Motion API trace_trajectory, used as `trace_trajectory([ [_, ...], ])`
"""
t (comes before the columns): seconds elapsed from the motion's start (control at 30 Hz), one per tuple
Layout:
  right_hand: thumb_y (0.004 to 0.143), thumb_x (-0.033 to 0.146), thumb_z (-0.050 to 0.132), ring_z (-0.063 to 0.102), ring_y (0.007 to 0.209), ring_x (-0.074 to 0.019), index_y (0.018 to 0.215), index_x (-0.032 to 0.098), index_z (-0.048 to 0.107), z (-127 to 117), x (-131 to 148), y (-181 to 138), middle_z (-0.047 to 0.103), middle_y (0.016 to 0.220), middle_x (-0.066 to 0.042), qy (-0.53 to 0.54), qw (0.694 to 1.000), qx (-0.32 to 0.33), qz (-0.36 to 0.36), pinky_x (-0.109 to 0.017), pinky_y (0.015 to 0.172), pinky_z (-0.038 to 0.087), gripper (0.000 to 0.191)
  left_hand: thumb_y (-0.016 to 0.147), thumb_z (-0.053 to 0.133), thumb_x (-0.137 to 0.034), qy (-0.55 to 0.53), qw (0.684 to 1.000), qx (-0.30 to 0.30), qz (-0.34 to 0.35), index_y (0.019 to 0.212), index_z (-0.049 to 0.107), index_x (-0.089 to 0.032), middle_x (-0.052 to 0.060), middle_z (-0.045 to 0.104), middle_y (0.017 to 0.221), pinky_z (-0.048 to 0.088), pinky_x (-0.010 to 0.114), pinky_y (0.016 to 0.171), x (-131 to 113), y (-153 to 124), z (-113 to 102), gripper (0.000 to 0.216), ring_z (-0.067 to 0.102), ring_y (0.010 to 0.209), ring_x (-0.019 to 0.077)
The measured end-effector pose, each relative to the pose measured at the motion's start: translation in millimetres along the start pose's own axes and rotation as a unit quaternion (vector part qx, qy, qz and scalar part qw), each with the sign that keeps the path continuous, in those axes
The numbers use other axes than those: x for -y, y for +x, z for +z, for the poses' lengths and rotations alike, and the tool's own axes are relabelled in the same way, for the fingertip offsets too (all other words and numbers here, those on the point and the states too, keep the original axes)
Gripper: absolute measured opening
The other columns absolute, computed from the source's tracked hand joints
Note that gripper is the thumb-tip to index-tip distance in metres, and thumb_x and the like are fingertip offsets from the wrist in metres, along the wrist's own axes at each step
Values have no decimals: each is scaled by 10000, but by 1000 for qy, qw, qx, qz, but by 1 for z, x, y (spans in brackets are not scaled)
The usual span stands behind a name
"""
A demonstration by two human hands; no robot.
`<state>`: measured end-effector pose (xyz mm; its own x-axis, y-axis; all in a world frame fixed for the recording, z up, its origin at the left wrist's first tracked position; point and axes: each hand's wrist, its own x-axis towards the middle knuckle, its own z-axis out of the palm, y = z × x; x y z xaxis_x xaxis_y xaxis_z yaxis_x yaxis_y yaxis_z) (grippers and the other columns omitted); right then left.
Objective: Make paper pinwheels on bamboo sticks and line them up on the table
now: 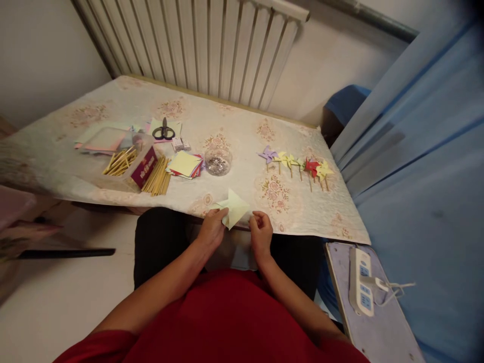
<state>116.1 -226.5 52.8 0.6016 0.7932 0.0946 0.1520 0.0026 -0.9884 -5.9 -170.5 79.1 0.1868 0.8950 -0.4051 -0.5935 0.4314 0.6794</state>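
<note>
My left hand [214, 228] pinches a pale green piece of paper [236, 207] by its left side at the table's front edge. The paper has pointed corners and looks partly folded, like a pinwheel blade piece. Just to its right, apart from the paper, my right hand [260, 232] has its fingers curled together; whatever they hold, if anything, is too small to make out. A clear round dish [218, 161] of small shiny pins sits beyond the paper. Left of the dish lies a stack of coloured paper squares [185, 164].
Finished paper pinwheels [291, 161] on sticks lie in a row at right. At left are a clear plastic box [117, 182] with sticks, loose sticks [157, 176], black scissors [164, 131] and a small box [180, 145]. A power strip [361, 282] lies on a side stand.
</note>
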Motion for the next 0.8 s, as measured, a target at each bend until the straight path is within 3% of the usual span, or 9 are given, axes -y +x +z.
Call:
trace_trajectory([
  [0.13,886,252,521,586,727,-166,1061,199,668,-10,-8,-14,643,826,-38,-118,968,79,-207,-307,719,488,235,575,758,-227,1,1000,-10,-6,702,656,-181,10,673,651,438,279,620,-2,-2,2,169,638,693,194],
  [0.2,906,224,500,605,768,-175,1099,215,677,-10,-10,-17,660,865,-53,-138,948,135,-254,-313,737,494,262,587,756,-229,5,1000,-3,-8,701,656,-179,4,666,646,413,267,586,-2,-4,3,159,615,649,173],
  [0.27,914,225,501,614,796,-184,1114,228,687,-8,-10,-16,670,889,-61,-146,941,161,-258,-322,755,498,272,598,751,-232,9,1000,3,-15,691,653,-181,-4,654,630,390,261,558,-2,-6,4,145,590,608,157],
  [0.43,886,315,576,615,816,-204,956,249,734,-1,1,-9,675,869,-58,-108,965,165,-174,-343,785,494,185,610,753,-227,6,1000,17,-4,709,658,-172,0,650,650,417,266,603,-2,-8,3,148,611,654,161],
  [0.67,797,381,631,525,474,-139,779,227,652,8,21,-7,622,601,23,13,988,153,28,-278,521,427,157,606,766,-250,14,999,27,-10,706,634,-157,-16,615,625,370,252,552,5,-5,-1,190,542,573,118],
  [0.8,768,390,628,472,390,-125,730,229,579,15,28,-5,571,494,60,45,985,143,86,-256,436,364,173,600,757,-252,20,999,33,-6,683,622,-156,-22,594,592,372,251,540,6,-5,0,186,542,564,120],
])
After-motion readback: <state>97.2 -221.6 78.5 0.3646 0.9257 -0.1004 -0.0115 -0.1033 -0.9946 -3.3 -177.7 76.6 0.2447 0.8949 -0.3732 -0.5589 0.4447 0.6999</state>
